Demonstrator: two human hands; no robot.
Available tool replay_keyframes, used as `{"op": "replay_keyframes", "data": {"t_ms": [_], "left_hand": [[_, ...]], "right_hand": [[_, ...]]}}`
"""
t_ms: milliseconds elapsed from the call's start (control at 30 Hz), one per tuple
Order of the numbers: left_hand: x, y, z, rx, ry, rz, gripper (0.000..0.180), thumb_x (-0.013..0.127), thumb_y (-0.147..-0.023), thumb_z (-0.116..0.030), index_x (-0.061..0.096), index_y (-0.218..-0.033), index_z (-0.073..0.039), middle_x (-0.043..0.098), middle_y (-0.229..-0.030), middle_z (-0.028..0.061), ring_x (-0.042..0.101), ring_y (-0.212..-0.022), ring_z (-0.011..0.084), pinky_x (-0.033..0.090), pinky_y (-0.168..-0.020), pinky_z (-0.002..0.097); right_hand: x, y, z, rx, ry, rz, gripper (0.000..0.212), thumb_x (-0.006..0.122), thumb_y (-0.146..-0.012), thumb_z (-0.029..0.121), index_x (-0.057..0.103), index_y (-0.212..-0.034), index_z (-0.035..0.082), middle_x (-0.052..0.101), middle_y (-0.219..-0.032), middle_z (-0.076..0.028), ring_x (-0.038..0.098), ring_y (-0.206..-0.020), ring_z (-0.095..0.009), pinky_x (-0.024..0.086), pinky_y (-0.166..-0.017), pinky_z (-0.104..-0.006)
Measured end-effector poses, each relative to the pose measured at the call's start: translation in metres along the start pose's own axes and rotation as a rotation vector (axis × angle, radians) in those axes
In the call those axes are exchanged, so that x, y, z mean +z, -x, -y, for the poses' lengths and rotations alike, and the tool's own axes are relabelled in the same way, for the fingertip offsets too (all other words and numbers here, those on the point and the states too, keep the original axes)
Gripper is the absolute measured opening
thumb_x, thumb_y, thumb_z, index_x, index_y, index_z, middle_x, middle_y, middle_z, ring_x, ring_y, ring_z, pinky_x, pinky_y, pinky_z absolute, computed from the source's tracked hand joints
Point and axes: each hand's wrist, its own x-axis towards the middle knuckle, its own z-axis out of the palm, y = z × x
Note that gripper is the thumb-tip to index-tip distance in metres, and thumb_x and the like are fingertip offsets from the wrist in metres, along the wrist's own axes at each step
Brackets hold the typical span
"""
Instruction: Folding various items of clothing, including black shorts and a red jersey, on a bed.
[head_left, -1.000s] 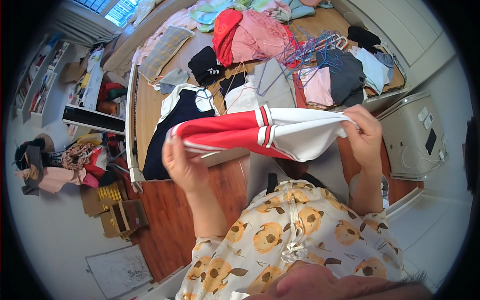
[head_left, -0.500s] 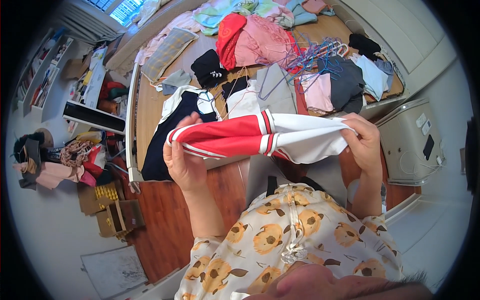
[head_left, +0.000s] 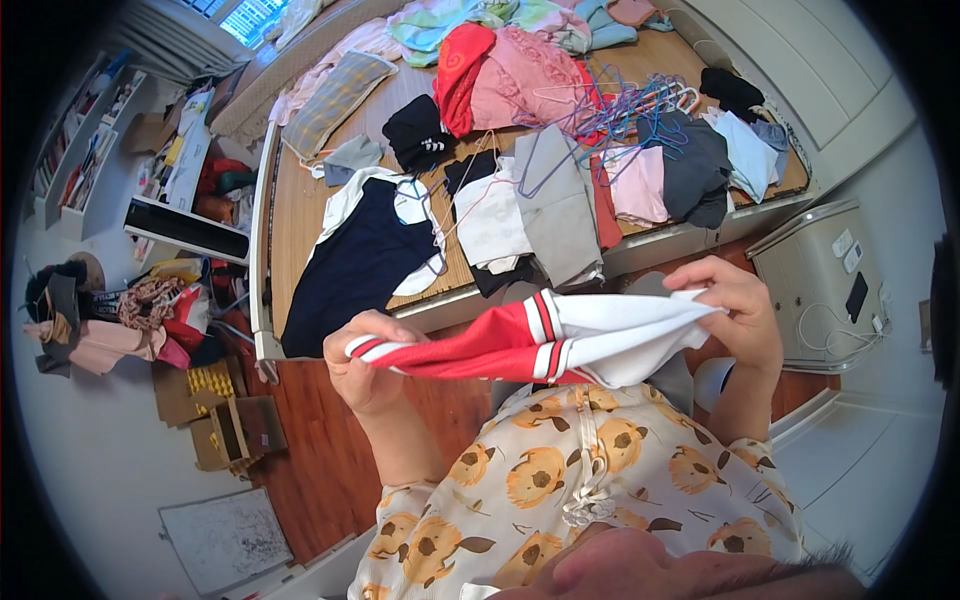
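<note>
- Nearest: the person's floral-print blouse (head_left: 600, 480) fills the lower frame; both forearms rise from it.
- Left hand (head_left: 368, 368): fingers closed, clamped on the red end of a red-and-white garment (head_left: 540, 340). Thumb on top, cloth bunched in the fist.
- Right hand (head_left: 735, 305): fingers pinched together on the white end of the same garment, at its far right corner.
- Garment is stretched between the two hands in mid-air at chest height, just above the blouse, in front of the bed edge. Striped band sits at the red/white join; folds run lengthwise.
- Below and beyond: reddish wooden floor (head_left: 330, 440), cardboard boxes (head_left: 225, 430) at left.
- Right: a beige appliance (head_left: 825, 285) with a cable.
- Farther: the bed (head_left: 290, 200), bare wooden slat surface, carrying a navy-and-white top (head_left: 365, 255), a grey folded piece (head_left: 560, 205), a tangle of wire hangers (head_left: 625, 100), pink and red clothes (head_left: 510, 75).
- Risk, judged: the right hand's grip is only a corner pinch; if it slackens, the white end would likely drop and the lengthwise folds fall open.
- Risk, judged: uneven pull between hands could skew the folds, since the red end is bunched.
- Risk, judged: the hanging underside might brush the blouse and drag.
</note>
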Motion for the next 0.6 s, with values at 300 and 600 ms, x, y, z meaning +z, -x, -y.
{"op": "replay_keyframes", "data": {"t_ms": [300, 600], "left_hand": [[0.005, -0.037, 0.021, 0.025, 0.965, 1.086, 0.018, 0.061, -0.087, -0.021, 0.064, -0.092, -0.004, 0.064, -0.102, 0.0160, 0.066, -0.076, 0.0303, 0.056, -0.063, 0.0363], [0.075, 0.031, 0.059, -0.857, 0.164, 0.828, 0.043, 0.062, -0.087, -0.012, 0.050, -0.127, 0.000, 0.041, -0.138, 0.0156, 0.043, -0.123, 0.0235, 0.038, -0.098, 0.0328]], "right_hand": [[0.020, -0.006, 0.013, -0.289, -0.578, 0.637, 0.020, 0.068, -0.079, 0.013, 0.060, -0.076, -0.004, 0.061, -0.107, -0.023, 0.060, -0.097, -0.037, 0.047, -0.080, -0.0395], [-0.005, 0.016, 0.006, -0.147, -0.349, 0.514, 0.016, 0.069, -0.063, 0.002, 0.066, -0.077, -0.004, 0.067, -0.087, -0.017, 0.066, -0.067, -0.027, 0.052, -0.060, -0.0297]]}}
